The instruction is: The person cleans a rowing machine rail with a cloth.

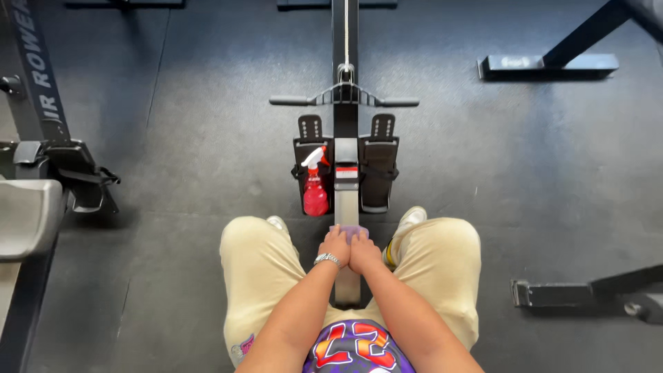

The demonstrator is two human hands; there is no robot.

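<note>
I sit astride a rowing machine and look down its grey rail. My left hand, with a silver watch on the wrist, and my right hand are side by side and both press a folded purple cloth onto the rail between my knees. A red spray bottle with a white trigger head stands on the left footrest, a little ahead of my left hand. The black pull handle rests in its cradle farther up the rail.
Another rowing machine with a grey seat stands at the left. Black equipment feet lie at the upper right and lower right. The floor is dark rubber matting.
</note>
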